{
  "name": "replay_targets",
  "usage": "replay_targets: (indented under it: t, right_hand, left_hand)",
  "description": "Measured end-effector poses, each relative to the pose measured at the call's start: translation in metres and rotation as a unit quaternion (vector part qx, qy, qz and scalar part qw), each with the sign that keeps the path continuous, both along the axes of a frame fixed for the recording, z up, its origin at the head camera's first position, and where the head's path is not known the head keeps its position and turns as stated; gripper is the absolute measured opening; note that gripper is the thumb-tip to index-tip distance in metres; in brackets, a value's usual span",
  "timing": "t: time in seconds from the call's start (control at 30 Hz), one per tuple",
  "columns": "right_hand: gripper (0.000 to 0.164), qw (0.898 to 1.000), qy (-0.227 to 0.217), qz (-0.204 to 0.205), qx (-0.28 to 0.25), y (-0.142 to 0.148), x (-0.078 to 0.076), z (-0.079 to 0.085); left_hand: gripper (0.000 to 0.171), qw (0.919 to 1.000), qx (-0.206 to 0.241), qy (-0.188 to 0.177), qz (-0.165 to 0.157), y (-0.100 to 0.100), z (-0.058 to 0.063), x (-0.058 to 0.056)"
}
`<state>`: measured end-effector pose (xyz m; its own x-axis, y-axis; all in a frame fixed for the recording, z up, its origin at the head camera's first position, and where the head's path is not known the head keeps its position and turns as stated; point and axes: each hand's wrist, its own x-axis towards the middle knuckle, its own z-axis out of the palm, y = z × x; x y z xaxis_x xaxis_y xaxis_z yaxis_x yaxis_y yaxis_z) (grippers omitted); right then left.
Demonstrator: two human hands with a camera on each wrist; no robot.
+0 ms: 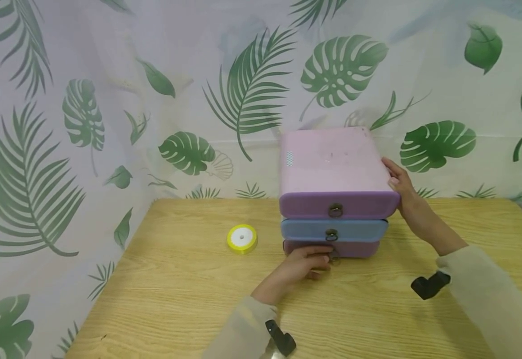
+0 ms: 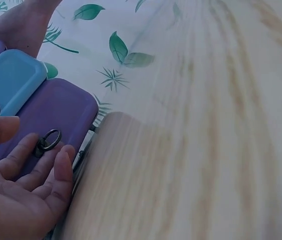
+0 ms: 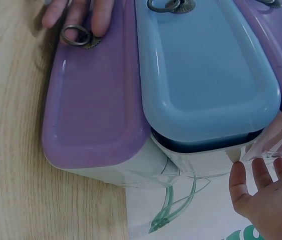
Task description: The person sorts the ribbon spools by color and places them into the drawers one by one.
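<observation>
A small three-drawer storage box (image 1: 332,159) stands on the table, with a pink top. Its top drawer (image 1: 305,205) is purple, the middle drawer (image 1: 301,229) blue, and the bottom drawer (image 1: 359,249) purple. Each front carries a metal ring pull. My left hand (image 1: 298,264) reaches to the bottom drawer, fingertips touching its front around the ring (image 2: 53,137), fingers loosely bent and not closed round it. Against the box's right side rest the fingertips of my right hand (image 1: 406,194). The blue drawer sticks out slightly, with a dark gap behind its front in the right wrist view.
A spool of yellow ribbon (image 1: 242,238) with a white face lies left of the box. Under everything is a wood-grain table (image 1: 175,299). Behind it hangs a white cloth (image 1: 261,99) printed with green leaves.
</observation>
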<state>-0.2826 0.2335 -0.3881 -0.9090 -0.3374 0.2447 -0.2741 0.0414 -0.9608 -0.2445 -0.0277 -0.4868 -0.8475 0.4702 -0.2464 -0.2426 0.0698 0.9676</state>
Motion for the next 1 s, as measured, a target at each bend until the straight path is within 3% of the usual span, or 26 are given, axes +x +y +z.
replay_targets:
  t: [0.2, 0.4, 0.7, 1.0]
  right_hand:
    - [0.056, 1.0, -0.008, 0.0, 0.006, -0.001, 0.0, 0.0]
    - [0.056, 1.0, -0.003, 0.0, 0.012, 0.0, 0.0, 0.0]
    - [0.056, 1.0, -0.001, -0.002, 0.012, 0.001, 0.0, 0.001]
    - [0.056, 1.0, -0.001, 0.0, 0.008, 0.001, 0.0, 0.0]
  left_hand:
    - [0.037, 0.9997, -0.001, 0.015, -0.019, 0.005, -0.004, -0.001]
    - [0.035, 0.999, -0.018, 0.038, -0.016, 0.01, -0.006, -0.001]
    - [0.028, 0.9966, -0.046, 0.063, 0.027, 0.017, -0.007, -0.003]
    - [0.026, 0.9956, -0.044, 0.06, 0.057, 0.021, -0.01, -0.003]
